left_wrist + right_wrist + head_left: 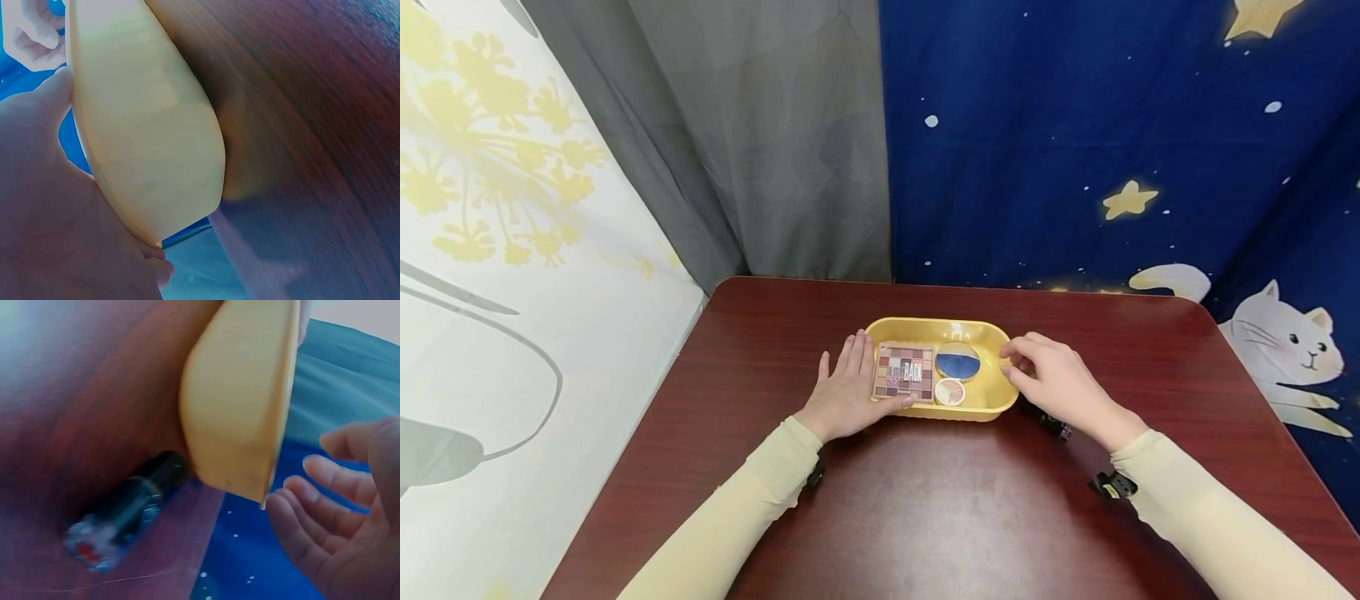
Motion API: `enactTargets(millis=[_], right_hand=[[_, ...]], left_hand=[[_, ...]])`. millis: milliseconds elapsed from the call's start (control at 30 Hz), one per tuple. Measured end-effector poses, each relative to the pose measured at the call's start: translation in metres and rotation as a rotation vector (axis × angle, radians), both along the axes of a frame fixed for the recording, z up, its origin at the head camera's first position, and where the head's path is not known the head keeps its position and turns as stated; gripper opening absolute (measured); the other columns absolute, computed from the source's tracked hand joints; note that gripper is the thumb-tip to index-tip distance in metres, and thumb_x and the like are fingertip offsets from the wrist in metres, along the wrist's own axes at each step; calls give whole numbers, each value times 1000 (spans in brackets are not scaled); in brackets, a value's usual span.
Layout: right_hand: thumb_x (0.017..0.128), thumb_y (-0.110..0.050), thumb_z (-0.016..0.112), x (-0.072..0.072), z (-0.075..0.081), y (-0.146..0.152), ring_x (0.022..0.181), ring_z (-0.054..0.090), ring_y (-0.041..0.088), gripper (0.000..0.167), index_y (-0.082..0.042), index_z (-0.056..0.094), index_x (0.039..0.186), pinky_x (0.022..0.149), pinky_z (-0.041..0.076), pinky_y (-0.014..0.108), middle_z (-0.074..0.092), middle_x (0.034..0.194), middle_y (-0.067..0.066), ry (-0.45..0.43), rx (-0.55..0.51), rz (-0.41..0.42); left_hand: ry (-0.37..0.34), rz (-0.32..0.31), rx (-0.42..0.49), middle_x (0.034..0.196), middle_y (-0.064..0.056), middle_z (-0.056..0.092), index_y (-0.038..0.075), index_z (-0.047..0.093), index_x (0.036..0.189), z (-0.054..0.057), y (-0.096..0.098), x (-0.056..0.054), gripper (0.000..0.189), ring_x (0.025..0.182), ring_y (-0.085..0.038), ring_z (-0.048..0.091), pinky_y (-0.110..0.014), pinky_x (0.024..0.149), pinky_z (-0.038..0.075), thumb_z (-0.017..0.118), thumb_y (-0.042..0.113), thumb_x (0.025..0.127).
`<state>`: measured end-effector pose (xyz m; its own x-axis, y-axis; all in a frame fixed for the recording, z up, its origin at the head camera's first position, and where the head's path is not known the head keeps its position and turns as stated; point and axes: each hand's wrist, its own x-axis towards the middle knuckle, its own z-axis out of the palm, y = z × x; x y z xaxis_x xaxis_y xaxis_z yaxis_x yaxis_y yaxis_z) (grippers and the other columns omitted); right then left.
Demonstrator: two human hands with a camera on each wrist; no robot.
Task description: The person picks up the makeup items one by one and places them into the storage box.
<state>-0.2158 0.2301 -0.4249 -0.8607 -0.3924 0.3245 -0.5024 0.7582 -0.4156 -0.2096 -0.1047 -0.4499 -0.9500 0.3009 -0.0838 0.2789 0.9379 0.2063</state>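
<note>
A yellow oval tray [988, 398] holds a square makeup palette [904, 360] printed with "BACK", a round mirror [958, 362] and a small round compact [950, 392] of pale colours. My left hand [847, 402] rests against the tray's left end, fingers straight along the rim and thumb laid across the near edge by the palette. In the left wrist view the thumb touches the rim of the tray [150, 125]. Right at the opposite rim is my right hand [1060, 379], fingers loosely bent; the right wrist view shows nothing between the fingers [312, 494].
A dark cylindrical tube [134, 503] with a clear faceted end lies on the brown table [970, 517], beside the tray's right end and below my right hand. Grey [790, 150] and starry blue curtains [1037, 167] hang behind the table's far edge.
</note>
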Motion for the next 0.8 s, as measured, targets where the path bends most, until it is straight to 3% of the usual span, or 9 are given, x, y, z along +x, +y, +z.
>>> enactTargets(millis=[300,500,800], right_hand=[[91,-21,71,16,-13,17,78,61,18,24,-8,64,110,66,50,39,63,88,1,-86,59,-160],[88,-25,75,23,-19,24,78,60,20,30,-6,67,110,66,50,44,63,93,7,-161,140,-169],[82,-24,82,30,-26,25,72,55,16,23,-11,70,97,62,46,40,59,84,3,-151,182,-142]], left_hand=[[2,-8,4,168,-13,-7,2,2,160,-1,0,0,122,154,-28,-1,-60,117,3,37,89,83],[-9,-7,5,167,-12,-9,2,1,160,0,-1,0,122,154,-27,-3,-60,117,1,38,89,83],[-1,-2,5,168,-13,-5,2,1,160,-1,-1,0,124,154,-28,-2,-60,117,1,35,91,81]])
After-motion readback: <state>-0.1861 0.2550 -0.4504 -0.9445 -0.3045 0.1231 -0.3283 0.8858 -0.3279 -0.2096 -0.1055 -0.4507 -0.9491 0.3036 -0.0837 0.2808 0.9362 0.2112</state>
